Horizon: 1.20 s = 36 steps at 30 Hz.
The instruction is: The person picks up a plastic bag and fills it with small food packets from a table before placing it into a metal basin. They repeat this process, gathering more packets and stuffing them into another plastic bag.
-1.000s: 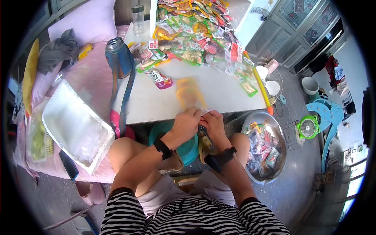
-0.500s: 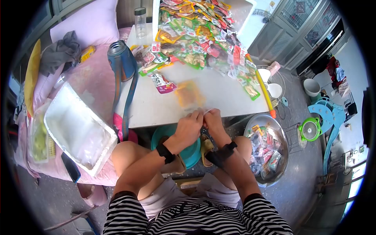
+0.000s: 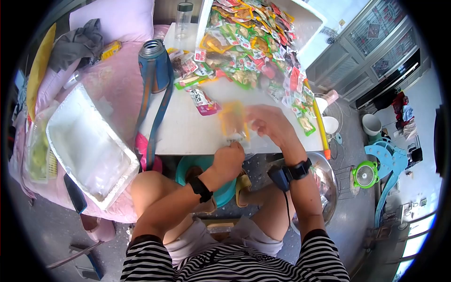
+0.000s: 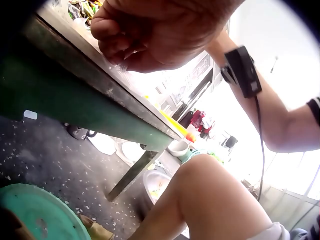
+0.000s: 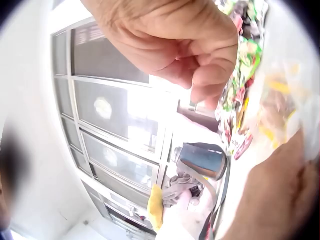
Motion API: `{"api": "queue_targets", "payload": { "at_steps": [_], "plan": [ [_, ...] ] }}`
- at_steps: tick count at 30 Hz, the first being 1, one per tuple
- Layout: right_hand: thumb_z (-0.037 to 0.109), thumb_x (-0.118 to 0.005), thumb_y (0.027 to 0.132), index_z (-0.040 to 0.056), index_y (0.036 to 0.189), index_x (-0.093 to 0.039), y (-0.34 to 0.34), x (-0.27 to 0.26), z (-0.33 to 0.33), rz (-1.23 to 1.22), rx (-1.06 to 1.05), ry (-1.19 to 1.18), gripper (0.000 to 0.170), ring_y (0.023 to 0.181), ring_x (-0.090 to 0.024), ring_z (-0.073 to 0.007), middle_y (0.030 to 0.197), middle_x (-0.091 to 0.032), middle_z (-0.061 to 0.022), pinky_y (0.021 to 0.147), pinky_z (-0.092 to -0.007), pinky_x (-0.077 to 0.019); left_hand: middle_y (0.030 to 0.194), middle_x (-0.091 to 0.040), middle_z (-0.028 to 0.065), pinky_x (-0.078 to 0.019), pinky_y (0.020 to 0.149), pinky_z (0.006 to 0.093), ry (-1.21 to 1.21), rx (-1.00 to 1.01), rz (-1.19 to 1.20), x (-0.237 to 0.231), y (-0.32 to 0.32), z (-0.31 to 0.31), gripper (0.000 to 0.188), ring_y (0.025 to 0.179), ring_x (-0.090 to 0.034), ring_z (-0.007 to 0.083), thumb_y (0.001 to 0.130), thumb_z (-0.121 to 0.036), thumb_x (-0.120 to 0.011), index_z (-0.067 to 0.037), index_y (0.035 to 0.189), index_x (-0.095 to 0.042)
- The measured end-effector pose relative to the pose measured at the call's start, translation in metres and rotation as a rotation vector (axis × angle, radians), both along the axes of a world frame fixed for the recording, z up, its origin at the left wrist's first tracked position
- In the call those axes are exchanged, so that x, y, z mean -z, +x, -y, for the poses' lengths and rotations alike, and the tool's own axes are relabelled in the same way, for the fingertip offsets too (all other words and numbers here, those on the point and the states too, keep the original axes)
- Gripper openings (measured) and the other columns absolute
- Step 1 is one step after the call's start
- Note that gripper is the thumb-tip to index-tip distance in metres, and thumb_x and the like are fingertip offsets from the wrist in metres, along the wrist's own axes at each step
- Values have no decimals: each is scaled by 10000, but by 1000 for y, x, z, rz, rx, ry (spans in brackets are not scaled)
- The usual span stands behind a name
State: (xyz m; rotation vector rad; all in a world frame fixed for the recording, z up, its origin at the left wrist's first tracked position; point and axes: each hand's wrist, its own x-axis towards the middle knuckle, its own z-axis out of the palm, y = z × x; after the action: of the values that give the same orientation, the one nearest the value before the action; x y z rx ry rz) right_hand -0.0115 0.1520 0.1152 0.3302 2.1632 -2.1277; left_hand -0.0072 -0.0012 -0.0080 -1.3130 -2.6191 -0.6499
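On the white table [image 3: 183, 131] near its front edge, a clear plastic packet with yellow edges [image 3: 233, 120] and brownish contents shows, blurred. My left hand [image 3: 229, 160] pinches its near, clear end at the table edge; a bit of clear plastic shows at those fingertips in the left wrist view. My right hand [image 3: 271, 124] hovers just right of the packet, fingers loosely curled, with nothing visible in them in the right wrist view. A purple and white pouch [image 3: 203, 102] lies left of the packet. Behind is a heap of colourful snack packets [image 3: 235, 73].
The heap spills from a white foam box [image 3: 307, 21]. A blue strapped flask [image 3: 154, 70] and a clear bottle [image 3: 183, 21] stand to the left. Below the right table edge sits a metal basin [image 3: 332, 188]; a teal tub [image 3: 188, 164] is under the table. An empty foam box [image 3: 89, 141] lies left.
Both hands were together at the packet's near end. My right hand has parted from the left and moved up and right over the table; the left still pinches the packet.
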Motion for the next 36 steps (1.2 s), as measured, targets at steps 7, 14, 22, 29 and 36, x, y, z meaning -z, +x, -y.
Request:
{"api": "queue_targets", "payload": {
  "at_steps": [7,14,22,29,36],
  "plan": [
    [104,-661,832,6,1028,-581,-133,100,1,-652,-374,115,233,847,-615,-236,959,-611,-110,687,-345,-510,759,-565,117,-510,488,297,-11,17,-121,0,5,4,193,638,-622,223,645,-56,-612,22,822,-611],
    [83,-618,842,27,971,-563,-178,121,26,-631,-273,200,151,796,-580,-184,894,-575,-73,679,-310,-504,764,-557,122,-502,484,301,-49,-18,-128,10,8,-7,184,640,-599,211,626,-93,-639,3,783,-620],
    [122,-585,865,36,996,-587,-192,126,34,-364,-192,235,156,784,-554,-138,879,-560,-52,673,-276,-502,767,-558,125,-482,467,286,13,21,-153,8,5,-3,179,642,-595,202,633,-88,-634,4,786,-615],
    [144,-628,844,21,1091,-611,-106,85,-37,-516,-178,461,276,849,-607,-142,1016,-621,-74,703,-260,-513,751,-555,91,-492,473,269,-38,-41,-270,5,6,-3,262,622,-600,174,616,-64,-632,18,861,-592],
    [210,-694,792,-75,1197,-531,20,79,-105,-55,364,344,521,929,-629,-184,1030,-638,-140,721,-297,-523,751,-578,133,-520,509,327,-3,54,-195,1,2,-1,219,609,-627,241,638,-35,-606,23,844,-559]
  ]
}}
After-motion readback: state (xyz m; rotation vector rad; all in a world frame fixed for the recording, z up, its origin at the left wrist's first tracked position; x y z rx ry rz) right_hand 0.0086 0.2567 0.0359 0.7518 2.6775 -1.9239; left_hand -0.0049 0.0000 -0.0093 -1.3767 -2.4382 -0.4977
